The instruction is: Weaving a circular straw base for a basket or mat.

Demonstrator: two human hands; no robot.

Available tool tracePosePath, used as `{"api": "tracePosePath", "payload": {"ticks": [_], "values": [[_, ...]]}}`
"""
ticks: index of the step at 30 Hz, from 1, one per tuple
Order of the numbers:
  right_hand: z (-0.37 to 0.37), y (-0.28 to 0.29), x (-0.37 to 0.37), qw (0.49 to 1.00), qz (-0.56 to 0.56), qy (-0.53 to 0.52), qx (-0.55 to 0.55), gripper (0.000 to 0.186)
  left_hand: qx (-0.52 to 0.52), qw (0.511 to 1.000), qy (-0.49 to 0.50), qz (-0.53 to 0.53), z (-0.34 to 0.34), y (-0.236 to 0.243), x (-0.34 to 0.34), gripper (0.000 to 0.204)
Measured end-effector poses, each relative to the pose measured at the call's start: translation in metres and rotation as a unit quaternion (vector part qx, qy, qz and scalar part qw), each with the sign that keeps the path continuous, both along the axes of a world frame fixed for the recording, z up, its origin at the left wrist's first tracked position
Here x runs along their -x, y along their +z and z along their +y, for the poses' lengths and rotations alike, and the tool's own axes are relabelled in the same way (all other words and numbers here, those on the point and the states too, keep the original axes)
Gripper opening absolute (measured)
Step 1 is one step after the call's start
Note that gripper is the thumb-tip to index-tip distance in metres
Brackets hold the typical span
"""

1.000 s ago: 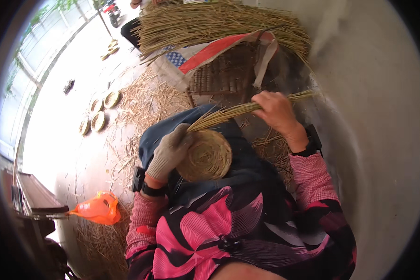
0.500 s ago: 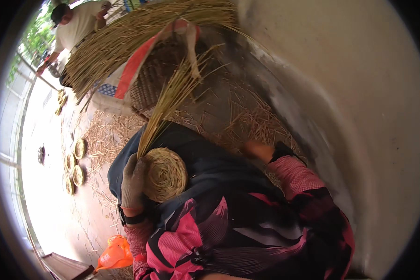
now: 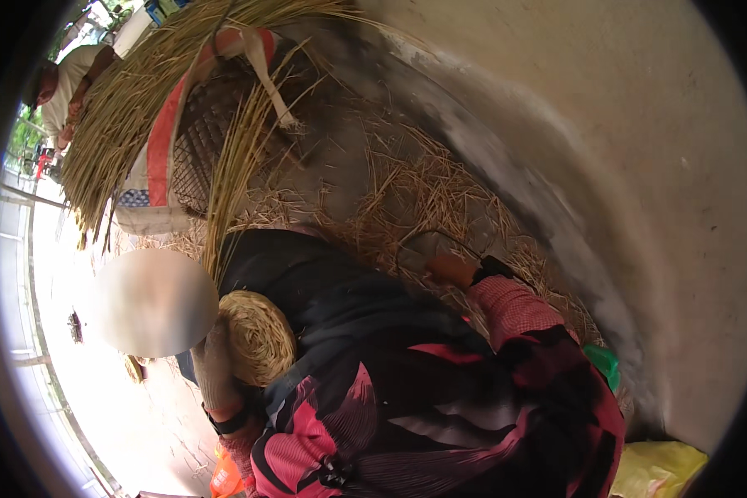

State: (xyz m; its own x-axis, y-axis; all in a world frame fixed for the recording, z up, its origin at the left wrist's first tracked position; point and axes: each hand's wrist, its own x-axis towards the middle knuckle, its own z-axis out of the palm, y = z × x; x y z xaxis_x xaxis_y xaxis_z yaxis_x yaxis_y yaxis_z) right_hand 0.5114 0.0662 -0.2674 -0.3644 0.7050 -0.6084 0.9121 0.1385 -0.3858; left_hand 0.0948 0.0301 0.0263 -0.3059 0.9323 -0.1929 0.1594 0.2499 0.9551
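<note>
My left hand (image 3: 214,357), in a pale knit glove, grips the rim of a round coiled straw basket (image 3: 261,339) resting on my dark-covered lap. A blurred disc covers part of its fingers. Long loose straw stalks (image 3: 236,162) rise from the basket's upper left edge. My right hand (image 3: 451,270) reaches down on my right side, low over the straw-strewn floor. Beside its fingers is a greyish shape with a thin dark curved line (image 3: 427,241), too unclear to name. The fingers of that hand are mostly hidden.
A large bundle of straw (image 3: 133,108) lies across a woven bag with red and white bands (image 3: 159,162). Cut straw (image 3: 440,187) litters the floor by the wall (image 3: 622,141). Another person (image 3: 70,87) is at far left. A yellow bag (image 3: 660,467) and an orange bag (image 3: 227,476) lie near.
The view has swung, so most things sit further left and the straw bundle shifts with it. My left hand still holds the basket; my blurred right hand now appears steadier.
</note>
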Motion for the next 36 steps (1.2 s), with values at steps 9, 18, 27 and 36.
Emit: {"api": "tracePosePath", "payload": {"ticks": [9,18,27,36], "values": [[-0.017,-0.037,-0.017,0.994,0.079,-0.04,-0.064,0.025,0.024,0.999,-0.017,0.028,0.007,-0.003,0.004,0.017],[0.123,0.198,0.112,0.751,0.463,-0.109,-0.459,0.009,0.0,0.987,-0.133,0.094,0.022,-0.029,0.048,0.027],[0.244,0.343,0.34,0.716,0.378,0.222,-0.544,0.04,-0.015,0.974,-0.169,0.152,0.024,-0.037,0.061,0.041],[0.343,0.312,0.494,0.767,0.18,0.243,-0.566,0.07,0.003,0.971,-0.165,0.175,0.022,-0.039,0.068,0.05]]}}
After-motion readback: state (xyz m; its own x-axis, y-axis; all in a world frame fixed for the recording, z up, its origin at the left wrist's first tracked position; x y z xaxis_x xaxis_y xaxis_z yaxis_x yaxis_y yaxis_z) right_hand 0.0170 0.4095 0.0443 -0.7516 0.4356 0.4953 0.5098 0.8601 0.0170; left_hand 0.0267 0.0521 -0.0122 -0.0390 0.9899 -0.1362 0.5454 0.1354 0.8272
